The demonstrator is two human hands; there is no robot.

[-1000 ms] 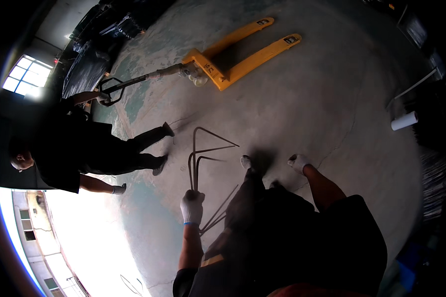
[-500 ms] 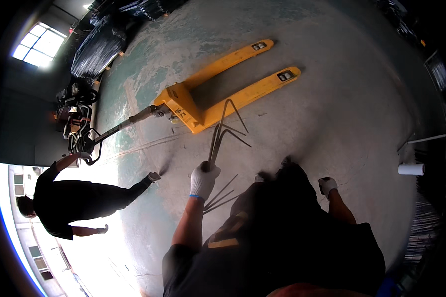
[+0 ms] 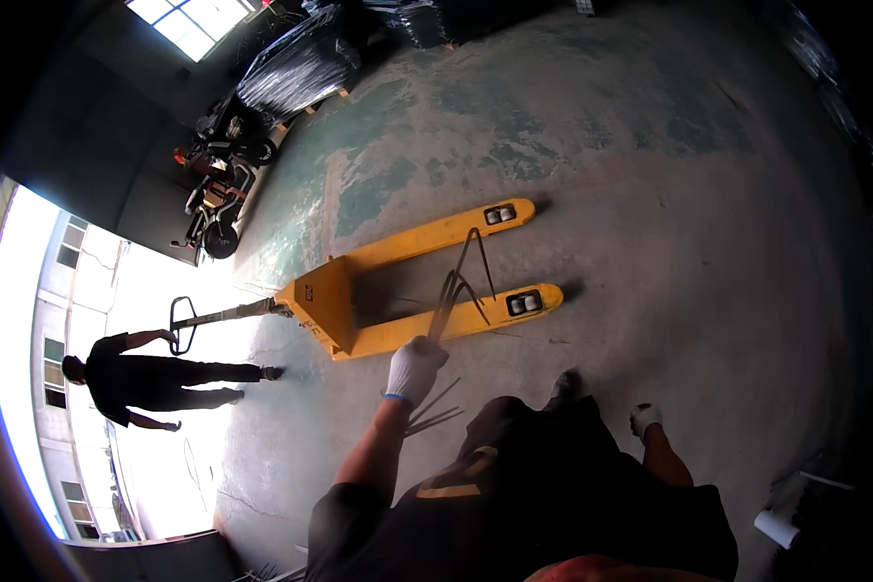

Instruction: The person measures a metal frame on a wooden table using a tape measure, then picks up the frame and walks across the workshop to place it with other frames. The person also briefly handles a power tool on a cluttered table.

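My left hand [image 3: 416, 371], in a white glove with a blue cuff, is wrapped around several thin bent metal rods [image 3: 446, 296]. Their hooked ends stick up past my fist, and their straight ends show below beside my forearm. In the view, the hooks overlap the near fork of a yellow pallet jack [image 3: 318, 303] on the floor ahead. My right hand [image 3: 645, 420], also gloved, hangs low on the right with its fingers curled in, and nothing shows in it. A co-worker [image 3: 155, 383] in dark clothes at left has one hand on the jack's handle [image 3: 181, 325].
A bright doorway [image 3: 155, 456] lies on the left, beyond the co-worker. Motorbikes [image 3: 221, 209] stand along the far-left wall near a plastic-wrapped stack [image 3: 299, 66]. At lower right is a white roll [image 3: 776, 530]. Concrete floor [image 3: 640, 262] with worn green paint surrounds the jack.
The pallet jack sits lower and nearer in the view, and the co-worker has moved toward the doorway with its handle. My view has turned; my left hand still grips the rods.
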